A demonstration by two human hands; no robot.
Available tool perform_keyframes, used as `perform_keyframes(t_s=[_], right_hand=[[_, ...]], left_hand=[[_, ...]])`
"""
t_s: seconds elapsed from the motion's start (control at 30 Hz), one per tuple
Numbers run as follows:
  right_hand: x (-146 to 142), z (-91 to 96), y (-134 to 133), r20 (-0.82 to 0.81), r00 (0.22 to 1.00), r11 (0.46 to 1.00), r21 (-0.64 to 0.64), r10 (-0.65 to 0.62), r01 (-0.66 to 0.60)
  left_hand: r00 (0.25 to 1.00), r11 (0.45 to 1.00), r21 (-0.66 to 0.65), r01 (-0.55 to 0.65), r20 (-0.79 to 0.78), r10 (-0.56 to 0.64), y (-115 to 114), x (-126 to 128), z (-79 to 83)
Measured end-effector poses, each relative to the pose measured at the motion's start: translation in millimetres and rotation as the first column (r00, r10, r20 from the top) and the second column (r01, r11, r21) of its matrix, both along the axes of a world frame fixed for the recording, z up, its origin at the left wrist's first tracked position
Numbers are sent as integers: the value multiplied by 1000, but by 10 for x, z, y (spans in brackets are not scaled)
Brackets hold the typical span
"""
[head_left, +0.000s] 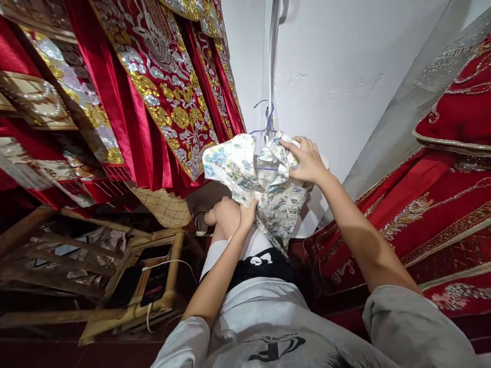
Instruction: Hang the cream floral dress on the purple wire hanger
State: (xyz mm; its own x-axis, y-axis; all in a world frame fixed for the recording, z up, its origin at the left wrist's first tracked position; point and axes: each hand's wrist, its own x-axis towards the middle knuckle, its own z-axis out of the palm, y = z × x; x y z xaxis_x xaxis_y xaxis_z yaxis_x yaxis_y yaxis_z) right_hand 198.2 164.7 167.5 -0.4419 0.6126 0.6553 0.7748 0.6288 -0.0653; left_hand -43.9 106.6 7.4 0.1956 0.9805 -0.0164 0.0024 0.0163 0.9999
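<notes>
A white garment with a blue and green floral print (238, 161) hangs from a thin purple hanger (270, 122) in front of me. My left hand (248, 213) is closed on the cloth at the lower front, near the middle of the garment. At its upper right, my right hand (306, 159) grips the fabric by the neckline and shoulder, with the thumb in front. Part of the right fingers is hidden behind the cloth. The lower end of the garment drapes down close to my knees.
Red robes with gold and silver embroidery (180, 97) hang at the left. More red beaded garments (422, 204), partly under clear plastic, are at the right. A wooden chair (174, 276) at lower left holds phones (155, 283) and a white cable. A white wall (337, 66) stands behind.
</notes>
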Motion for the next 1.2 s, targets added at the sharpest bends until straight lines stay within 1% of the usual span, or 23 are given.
perform_keyframes(t_s=[0.07,0.13,0.2,0.23,0.27,0.3,0.33,0.37,0.43,0.47,0.5,0.53,0.57,0.63,0.7,0.77,0.83,0.9,1.0,1.1,1.13,1.17,1.2], right_hand=[[-57,-62,-141,-23,993,993,-20,116,-116],[-172,-174,-290,-104,973,977,-32,204,-209],[-353,-407,-435,-257,935,965,-25,245,-260],[-457,-580,-504,-362,900,964,-13,242,-265],[-561,-788,-568,-482,848,967,-5,222,-256],[-659,-1022,-624,-600,779,974,-4,180,-229],[-742,-1266,-670,-711,694,983,-19,115,-182],[-807,-1506,-706,-781,623,985,-67,46,-157],[-872,-1906,-753,-842,536,973,-172,-65,-152],[-874,-2042,-768,-841,534,959,-216,-87,-183],[-861,-2127,-781,-842,529,944,-252,-107,-211],[-841,-2163,-790,-843,524,927,-284,-120,-245],[-820,-2158,-796,-848,515,909,-308,-128,-281],[-798,-2070,-794,-866,480,880,-334,-144,-338],[-807,-1961,-786,-877,455,867,-342,-156,-362],[-819,-1894,-792,-874,455,864,-355,-170,-358],[-810,-1880,-819,-863,473,850,-376,-176,-370],[-780,-1898,-850,-862,477,833,-386,-172,-397],[-732,-1920,-871,-880,436,833,-377,-187,-405],[-706,-1891,-864,-894,394,847,-369,-212,-383],[-698,-1871,-862,-898,382,853,-366,-219,-372],[-688,-1850,-863,-901,372,859,-363,-224,-361],[-676,-1829,-867,-902,365,865,-360,-229,-349]], left_hand=[[990,990,27,-141,0,141,-137,39,-142],[965,965,41,-260,25,259,-257,121,-271],[948,946,67,-317,64,313,-340,223,-368],[942,941,82,-329,98,321,-367,268,-401],[936,936,99,-338,142,323,-387,303,-426],[928,931,115,-346,189,322,-401,324,-443],[919,927,126,-353,233,318,-411,331,-453],[911,924,135,-358,268,314,-416,323,-459],[895,915,141,-379,307,323,-420,276,-460],[891,912,134,-389,307,335,-420,247,-455],[889,910,122,-396,298,347,-421,221,-449],[889,910,111,-400,289,356,-423,203,-441],[890,911,101,-399,282,358,-427,195,-432],[896,921,94,-377,287,338,-440,212,-418],[903,932,99,-349,302,306,-459,259,-412],[903,932,106,-347,305,302,-479,308,-418],[893,918,118,-379,305,330,-490,332,-440],[867,887,109,-450,290,404,-485,314,-478],[818,830,71,-553,237,524,-445,219,-555],[802,805,88,-587,205,562,-397,101,-645],[790,789,101,-606,196,581,-390,65,-668],[765,759,119,-640,189,615,-390,33,-682],[724,709,149,-689,187,664,-399,4,-684]])
